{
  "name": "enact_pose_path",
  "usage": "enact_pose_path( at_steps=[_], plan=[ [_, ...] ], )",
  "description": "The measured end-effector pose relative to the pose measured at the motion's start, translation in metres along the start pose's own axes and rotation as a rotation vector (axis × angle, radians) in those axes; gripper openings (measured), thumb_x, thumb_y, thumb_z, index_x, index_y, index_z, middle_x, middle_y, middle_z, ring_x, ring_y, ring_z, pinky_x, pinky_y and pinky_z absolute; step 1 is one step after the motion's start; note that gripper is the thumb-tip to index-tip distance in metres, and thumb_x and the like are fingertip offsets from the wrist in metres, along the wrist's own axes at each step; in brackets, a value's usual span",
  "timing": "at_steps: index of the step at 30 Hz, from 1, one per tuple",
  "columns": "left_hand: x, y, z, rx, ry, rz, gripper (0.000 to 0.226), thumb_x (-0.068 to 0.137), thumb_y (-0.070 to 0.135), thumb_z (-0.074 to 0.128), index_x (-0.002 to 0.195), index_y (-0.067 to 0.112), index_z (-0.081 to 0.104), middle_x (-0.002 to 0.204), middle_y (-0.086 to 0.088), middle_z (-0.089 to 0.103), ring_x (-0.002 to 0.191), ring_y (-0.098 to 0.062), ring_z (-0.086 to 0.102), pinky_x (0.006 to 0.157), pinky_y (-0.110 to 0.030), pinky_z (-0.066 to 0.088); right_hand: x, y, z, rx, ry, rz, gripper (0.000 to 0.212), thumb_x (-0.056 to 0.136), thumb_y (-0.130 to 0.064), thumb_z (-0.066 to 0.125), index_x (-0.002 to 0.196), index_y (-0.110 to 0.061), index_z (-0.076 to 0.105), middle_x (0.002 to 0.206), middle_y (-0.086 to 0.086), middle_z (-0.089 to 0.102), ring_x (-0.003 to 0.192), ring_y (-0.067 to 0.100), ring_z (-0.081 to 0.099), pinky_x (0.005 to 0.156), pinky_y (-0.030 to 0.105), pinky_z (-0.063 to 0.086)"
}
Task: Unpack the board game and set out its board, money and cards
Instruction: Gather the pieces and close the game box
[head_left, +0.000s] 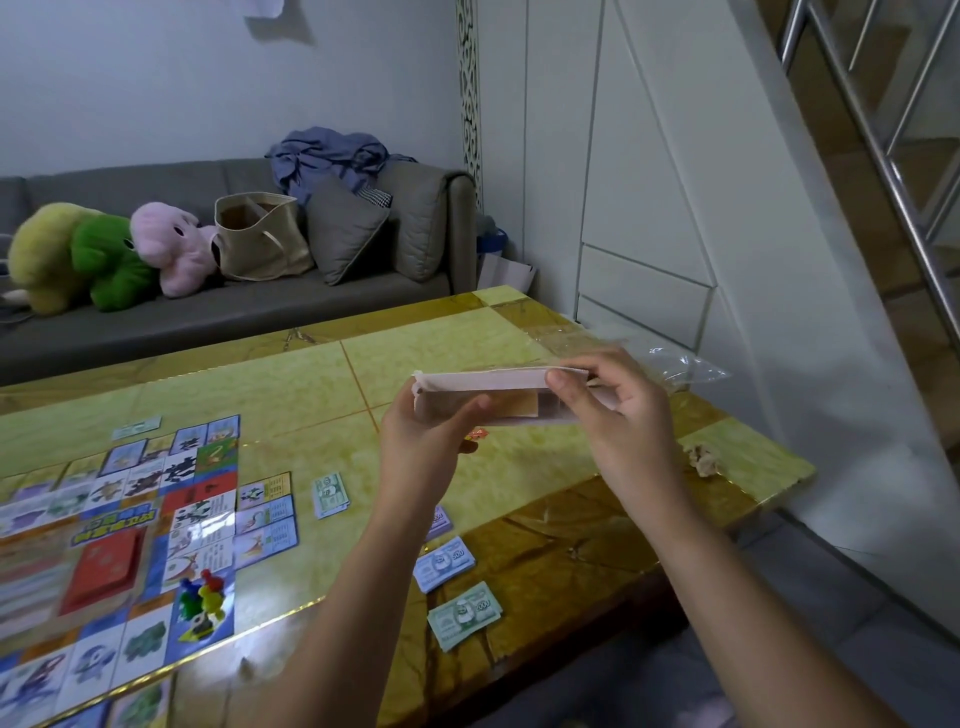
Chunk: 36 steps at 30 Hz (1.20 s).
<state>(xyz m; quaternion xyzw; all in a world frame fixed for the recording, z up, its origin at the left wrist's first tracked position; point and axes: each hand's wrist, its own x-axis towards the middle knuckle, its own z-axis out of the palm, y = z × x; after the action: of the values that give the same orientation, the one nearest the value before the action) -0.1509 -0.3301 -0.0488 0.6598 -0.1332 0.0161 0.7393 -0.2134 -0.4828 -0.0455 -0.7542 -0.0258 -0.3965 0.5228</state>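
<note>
Left hand (428, 434) and right hand (621, 415) pinched opposite ends of the pale paper bundle (498, 389); it seemed light, floppy, best gripped at both ends

A blue money stack (444, 564) right of the board (119, 545) reads "500"; a green money stack (465, 616), also right of the board, reads "2000"; the board's own lettering is blurred

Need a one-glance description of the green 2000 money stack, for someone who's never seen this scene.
On the yellow-green table, look right of the game board to the money stacks by the near edge. The green stack lies closest to the camera, just in front of the blue 500 stack. Only it is marked 2000.
</note>
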Motion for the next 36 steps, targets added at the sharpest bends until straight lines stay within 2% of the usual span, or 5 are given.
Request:
enact_pose_path(
  at_steps=[7, 14, 19, 26, 36],
  plan=[
    [0.001, 0.009, -0.005, -0.061, 0.036, -0.002, 0.013, 0.084, 0.008, 0.07, 0.088, 0.014, 0.059, 0.079, -0.007, 0.063, 0.053, -0.005, 0.062, 0.051, -0.017, 0.051, 0.009, 0.008, -0.009, 0.16, 0.071, 0.212, 0.04, 0.074, -0.02, 0.079, 0.109, -0.031, 0.062, 0.111, -0.01, 0.063, 0.108, 0.013, 0.06, 0.094, 0.036, 0.05],
    [-0.001, 0.019, 0.012, -0.108, 0.002, -0.016, 0.007, 0.088, 0.007, 0.065, 0.088, 0.013, 0.063, 0.069, -0.005, 0.065, 0.053, -0.011, 0.062, 0.053, -0.021, 0.054, 0.009, 0.005, -0.011, 0.17, 0.091, 0.203, 0.009, 0.089, -0.031, 0.065, 0.092, -0.026, 0.071, 0.089, 0.02, 0.067, 0.081, 0.033, 0.063, 0.074, 0.035, 0.047],
    [-0.001, 0.021, 0.03, -0.098, -0.069, -0.063, 0.007, 0.094, 0.011, 0.057, 0.09, 0.011, 0.064, 0.068, -0.007, 0.066, 0.056, -0.015, 0.064, 0.053, -0.026, 0.055, 0.012, 0.012, -0.023, 0.09, 0.254, 0.268, 0.012, 0.097, -0.025, 0.052, 0.1, -0.023, 0.063, 0.09, -0.006, 0.067, 0.081, 0.005, 0.064, 0.062, 0.014, 0.047],
    [-0.004, 0.004, 0.055, -0.007, 0.021, -0.058, 0.017, 0.091, 0.015, 0.061, 0.103, 0.017, 0.049, 0.096, -0.013, 0.068, 0.049, -0.009, 0.061, 0.046, -0.023, 0.049, 0.01, 0.03, -0.036, 0.052, 0.333, 0.33, 0.012, 0.095, -0.024, 0.053, 0.103, -0.018, 0.06, 0.092, 0.0, 0.066, 0.084, 0.015, 0.064, 0.067, 0.03, 0.051],
    [0.004, -0.004, 0.052, 0.179, -0.094, 0.139, 0.008, 0.093, 0.029, 0.059, 0.099, 0.024, 0.059, 0.1, 0.008, 0.065, 0.063, -0.012, 0.065, 0.048, -0.026, 0.051, 0.016, 0.04, -0.035, -0.009, 0.372, 0.187, 0.013, 0.085, -0.024, 0.07, 0.089, -0.017, 0.059, 0.088, -0.001, 0.064, 0.079, 0.009, 0.061, 0.071, 0.024, 0.05]
  ],
)
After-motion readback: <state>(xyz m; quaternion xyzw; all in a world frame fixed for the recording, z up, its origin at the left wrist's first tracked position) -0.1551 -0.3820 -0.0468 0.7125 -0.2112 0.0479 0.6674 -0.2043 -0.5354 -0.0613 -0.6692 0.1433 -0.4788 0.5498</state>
